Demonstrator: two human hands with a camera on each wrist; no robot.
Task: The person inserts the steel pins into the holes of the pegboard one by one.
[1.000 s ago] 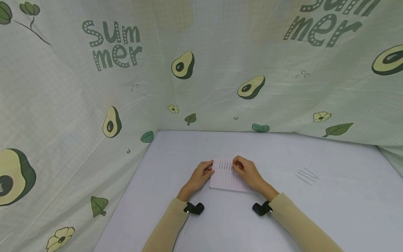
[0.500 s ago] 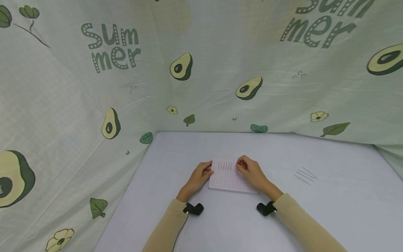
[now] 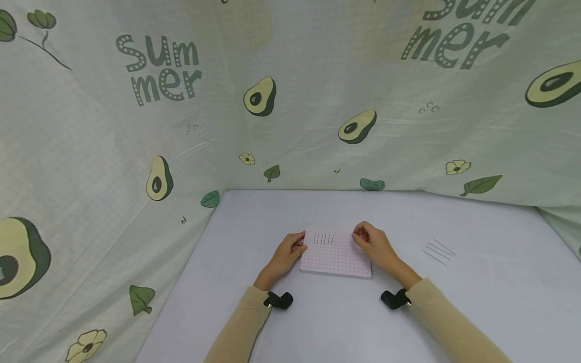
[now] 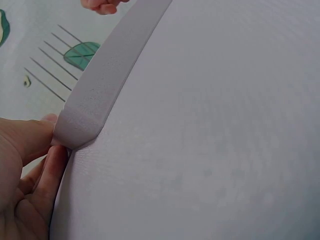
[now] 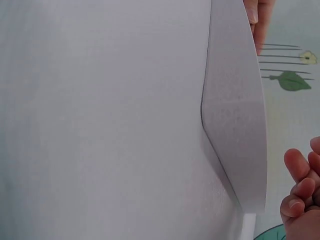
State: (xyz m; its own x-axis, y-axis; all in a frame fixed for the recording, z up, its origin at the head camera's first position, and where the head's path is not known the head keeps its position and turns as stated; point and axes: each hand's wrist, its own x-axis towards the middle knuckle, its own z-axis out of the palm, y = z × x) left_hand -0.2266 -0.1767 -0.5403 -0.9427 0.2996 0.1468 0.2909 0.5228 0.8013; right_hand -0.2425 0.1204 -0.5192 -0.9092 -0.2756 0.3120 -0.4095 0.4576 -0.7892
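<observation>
A pale pegboard (image 3: 336, 259) with rows of small holes lies on the table. Several thin dark sticks (image 3: 323, 239) stand in a row near its far left edge; the left wrist view shows them upright. My left hand (image 3: 283, 256) grips the board's left side, thumb and fingers at the corner in the left wrist view. Near the far right corner is my right hand (image 3: 376, 244), its fingers loosely bent. No stick shows between those fingers (image 5: 296, 165) in the right wrist view.
Several loose thin sticks (image 3: 438, 252) lie side by side on the white table (image 3: 490, 282), right of the board. A cloth (image 3: 308, 101) printed with avocados and leaves hangs behind and to the left of the table.
My right hand has moved right from the row of sticks to the board's far right corner, leaving a stick standing at the row's right end. My left hand stays on the board.
</observation>
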